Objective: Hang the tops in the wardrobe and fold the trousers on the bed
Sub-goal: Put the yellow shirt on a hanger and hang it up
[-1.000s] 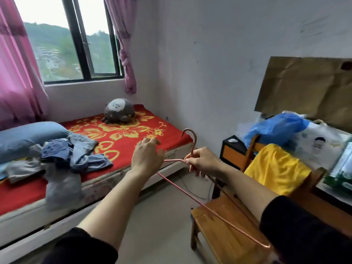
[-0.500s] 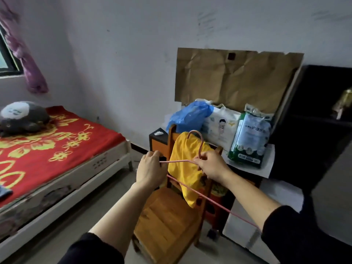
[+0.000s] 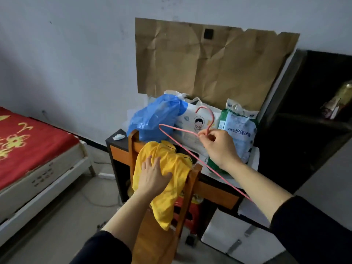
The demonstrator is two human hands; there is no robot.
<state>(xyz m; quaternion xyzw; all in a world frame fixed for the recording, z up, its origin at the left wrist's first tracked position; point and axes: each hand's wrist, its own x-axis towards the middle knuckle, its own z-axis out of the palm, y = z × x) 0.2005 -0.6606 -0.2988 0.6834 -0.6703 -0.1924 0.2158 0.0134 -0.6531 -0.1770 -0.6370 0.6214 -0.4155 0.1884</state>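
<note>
The right hand (image 3: 219, 147) pinches the pink hanger (image 3: 179, 129) at the neck just under its hook, fingers curled round the wire. This keeps the hook upright and the frame free on both sides, so a garment can be threaded on. One shoulder of the hanger points left over the chair, while the long bar runs near and right along the forearm.

The left hand (image 3: 154, 176) lies on the yellow top (image 3: 171, 204) with fingers straight and spread. It presses the cloth but does not grip it, probably to steady the cloth or gather it before lifting.

The top is draped over the back of the wooden chair (image 3: 131, 149) and hangs down the near side, where it is easy to reach. It is not yet on the hanger. Judging by this, the step in hand is getting this top onto the hanger.

Beyond the chair, a blue bag (image 3: 152, 119) and printed packs crowd a low cabinet against the far wall. The bed (image 3: 28, 149) with its red cover lies to the left. A dark open unit (image 3: 314, 96) stands to the right, and I cannot tell whether it is the wardrobe
</note>
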